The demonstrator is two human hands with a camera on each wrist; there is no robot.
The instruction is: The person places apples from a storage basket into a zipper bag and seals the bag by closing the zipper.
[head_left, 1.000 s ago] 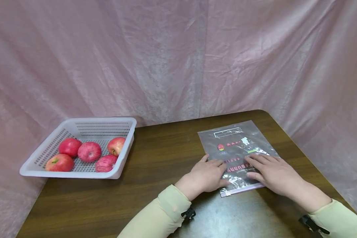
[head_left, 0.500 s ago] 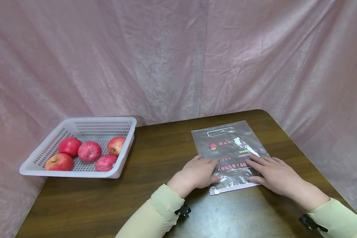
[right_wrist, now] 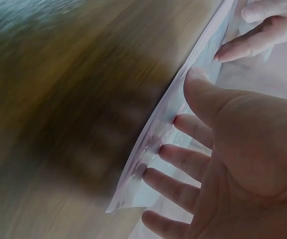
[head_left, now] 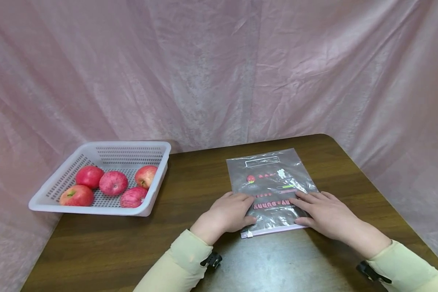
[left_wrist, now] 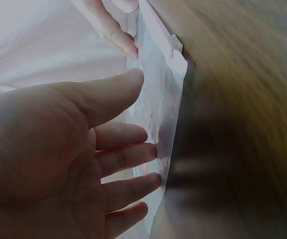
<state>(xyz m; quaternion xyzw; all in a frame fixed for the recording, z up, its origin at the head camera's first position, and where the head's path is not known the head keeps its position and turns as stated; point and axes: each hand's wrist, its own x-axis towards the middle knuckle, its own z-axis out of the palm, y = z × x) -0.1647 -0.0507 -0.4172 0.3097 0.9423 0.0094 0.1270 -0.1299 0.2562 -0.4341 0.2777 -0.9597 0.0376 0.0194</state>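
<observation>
A clear zip bag (head_left: pixel 268 178) with pink lettering, a strawberry and a white bunny print lies flat on the wooden table. Its slider strip (head_left: pixel 273 230) faces the near side. My left hand (head_left: pixel 229 213) rests at the bag's left edge, fingers spread and fairly straight. On the right edge lies my right hand (head_left: pixel 325 213), its fingers extended over the plastic. In the left wrist view the left fingertips (left_wrist: pixel 153 180) touch the bag's surface. The right wrist view shows the right fingertips (right_wrist: pixel 152 175) against the bag near its strip.
A white perforated basket (head_left: pixel 157 190) holding several red apples (head_left: pixel 113 183) stands on the left of the wooden table (head_left: pixel 190 178). A pink curtain (head_left: pixel 211 73) hangs behind the table's far edge.
The bag has slid left across the table, with both hands moving left along with it. The basket and apples look shifted slightly in the head view as the camera turned a little.
</observation>
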